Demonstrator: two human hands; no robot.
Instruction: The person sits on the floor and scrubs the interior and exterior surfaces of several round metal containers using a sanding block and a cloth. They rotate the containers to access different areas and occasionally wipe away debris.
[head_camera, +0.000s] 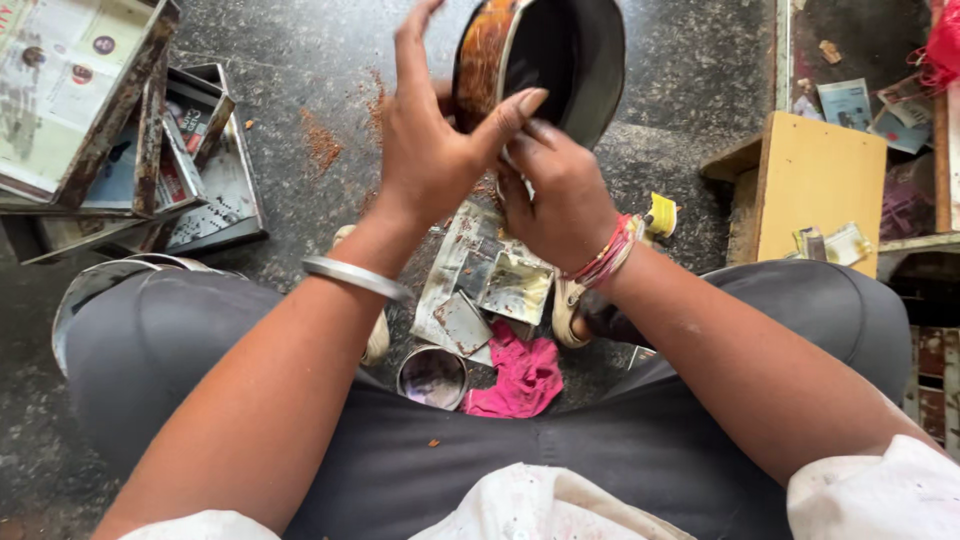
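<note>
Both hands are up on a round cake tin (540, 60), held tilted at the far middle: left hand (435, 150) clasps its rusty-orange crusted outside, right hand (565, 195) grips the near rim (inside looks dark, contents unclear). Near the lap sits a small steel bowl (432, 377) beside a pink cloth (520, 375).

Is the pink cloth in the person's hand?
No, the pink cloth lies on the floor between the knees, while both hands hold a round rusty tin.
</note>
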